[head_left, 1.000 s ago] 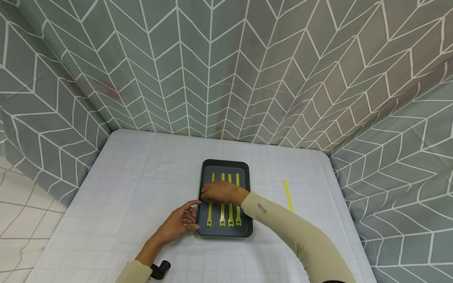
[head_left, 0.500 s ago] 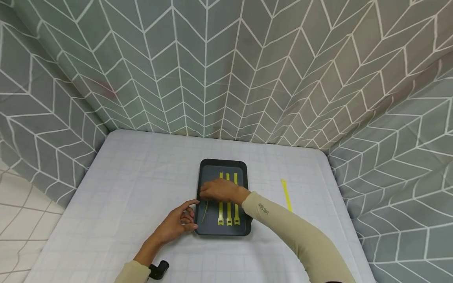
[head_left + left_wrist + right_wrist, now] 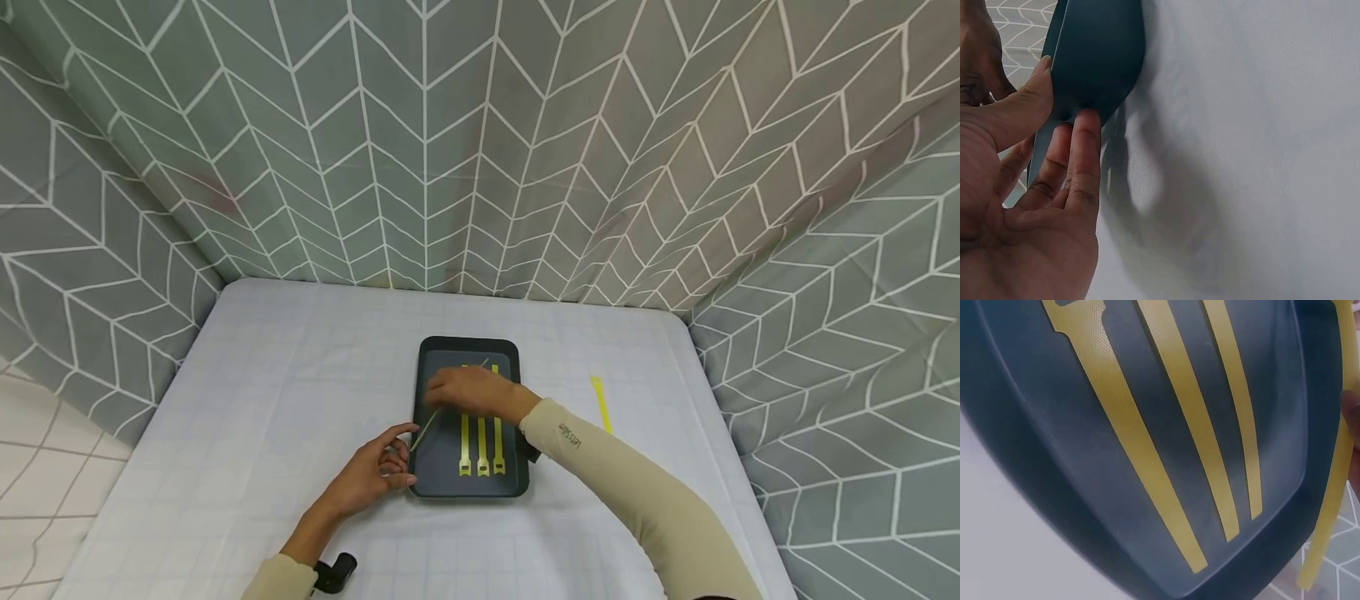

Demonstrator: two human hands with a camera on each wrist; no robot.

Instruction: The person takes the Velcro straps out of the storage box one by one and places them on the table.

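A dark tray (image 3: 468,342) lies mid-table with three yellow straps (image 3: 482,452) side by side in it. My right hand (image 3: 467,388) hovers over the tray's far half and pinches a fourth yellow strap (image 3: 422,434), lifted and turned edge-on across the tray's left side. The right wrist view shows the tray (image 3: 1041,444), the three flat straps (image 3: 1191,425) and the held strap (image 3: 1335,487) hanging at the right. My left hand (image 3: 378,468) rests on the table with straight fingers (image 3: 1085,144) and thumb touching the tray's left rim (image 3: 1097,56).
One more yellow strap (image 3: 600,403) lies on the white gridded table cover (image 3: 262,400) right of the tray. Grey chevron-patterned curtains (image 3: 480,150) close in the back and both sides. A black mount (image 3: 335,572) sits at my left wrist.
My right hand has picked the leftmost strap off the tray floor and raised it, moving slightly away from me; three straps stay flat. The left hand stays at the rim.
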